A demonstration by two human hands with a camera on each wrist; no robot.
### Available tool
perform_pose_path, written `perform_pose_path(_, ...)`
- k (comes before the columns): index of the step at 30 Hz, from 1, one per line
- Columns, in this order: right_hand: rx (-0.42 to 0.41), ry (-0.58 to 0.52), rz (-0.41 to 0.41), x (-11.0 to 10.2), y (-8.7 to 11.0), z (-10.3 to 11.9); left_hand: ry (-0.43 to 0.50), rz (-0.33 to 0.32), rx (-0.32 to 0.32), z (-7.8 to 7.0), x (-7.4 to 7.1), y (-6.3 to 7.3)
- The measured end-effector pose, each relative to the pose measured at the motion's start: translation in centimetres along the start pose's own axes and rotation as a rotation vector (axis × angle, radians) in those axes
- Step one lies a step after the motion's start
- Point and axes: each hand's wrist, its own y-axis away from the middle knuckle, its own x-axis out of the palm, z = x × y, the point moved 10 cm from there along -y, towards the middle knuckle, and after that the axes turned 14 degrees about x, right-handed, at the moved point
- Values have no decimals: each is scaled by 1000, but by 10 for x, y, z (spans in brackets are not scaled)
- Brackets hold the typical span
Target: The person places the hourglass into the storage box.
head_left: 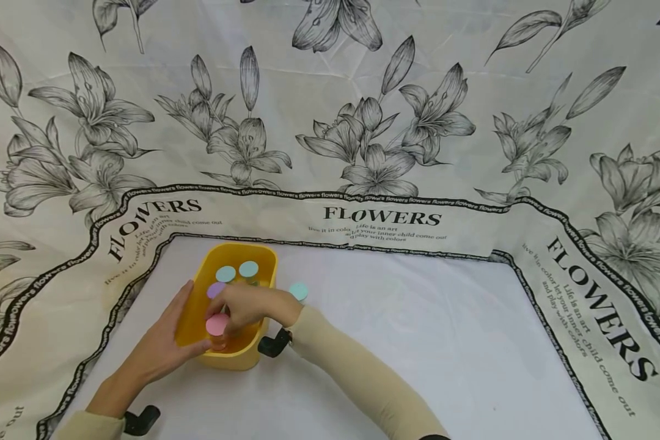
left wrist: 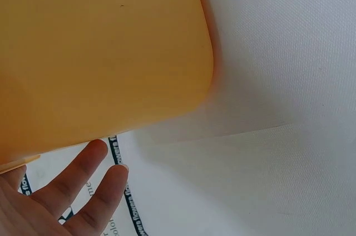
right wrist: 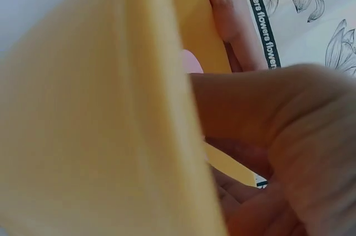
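A yellow bin (head_left: pixel 272 260) stands on the white tabletop. My left hand (head_left: pixel 167 330) holds its near left corner, thumb at the near rim and fingers spread along the outer wall. Inside the bin, my right hand (head_left: pixel 242 308) pinches a small clear jar with a pink lid (head_left: pixel 217 324); the bin wall hides part of this grip in the right wrist view. A purple lid (head_left: pixel 216 289) and two light blue lids, one left (head_left: pixel 225 274) and one right (head_left: pixel 249 269), show farther back in the bin. What lies beneath these lids is hard to make out.
Another light blue lid (head_left: pixel 299 291) shows outside the bin, just beyond my right wrist. White tabletop (head_left: pixel 418 330) extends to the right. A flower-printed cloth (head_left: pixel 385 220) borders the surface and rises behind it.
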Motion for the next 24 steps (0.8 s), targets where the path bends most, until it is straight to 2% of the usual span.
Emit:
perform_pose_path(8,58,70,-46,-3,-8,4,-1,0,6,-3,-1,-2)
perform_pose_path(15,104,41,-109,-8,-14,1,5,-3,9,-6,-1,-3)
perform_pose_path(18,113,31,-100,-8,-16,0,6,-3,4,-5,-2,-2)
perform_pose_path(24,172,-69,20,-9,-20,-4,10,-22,14,-6,-4,-3)
